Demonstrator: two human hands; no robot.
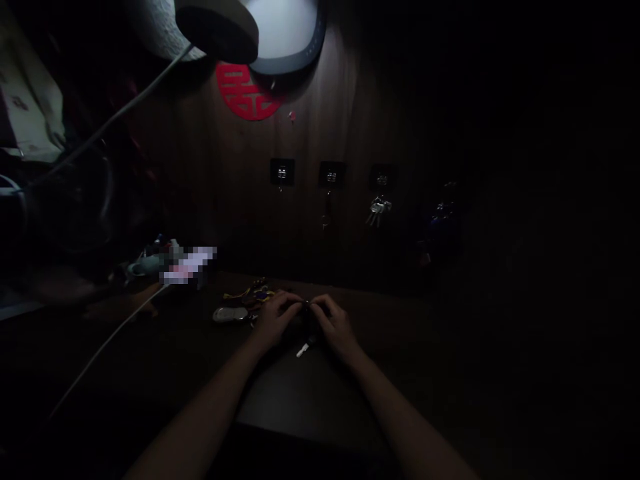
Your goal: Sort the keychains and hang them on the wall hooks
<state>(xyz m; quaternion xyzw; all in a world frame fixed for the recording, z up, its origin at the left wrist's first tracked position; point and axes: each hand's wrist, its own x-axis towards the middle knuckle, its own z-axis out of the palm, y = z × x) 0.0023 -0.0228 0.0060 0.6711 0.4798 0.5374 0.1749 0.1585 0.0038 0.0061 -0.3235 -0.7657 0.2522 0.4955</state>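
My left hand (278,319) and my right hand (333,325) meet over a dark table, thumbs and forefingers pinched close together. Between their fingertips is a small dark piece with a glint, perhaps a key ring; the dim light hides its shape. Just below hangs or lies a key (303,350) with a pale metal blade and a dark head. Whether it is joined to the pinched piece, I cannot tell. Left of my left hand lies a silver-rimmed oval key fob (231,315). Behind that hand is a tangle of yellow and dark cord (257,292).
On the back panel, several dark hooks (332,175) hang in a row, one bearing a bunch of keys (379,210). A lamp head (217,30) juts in above. A white cable (107,343) runs to a blurred-out device (187,265) at left. The right side is very dark.
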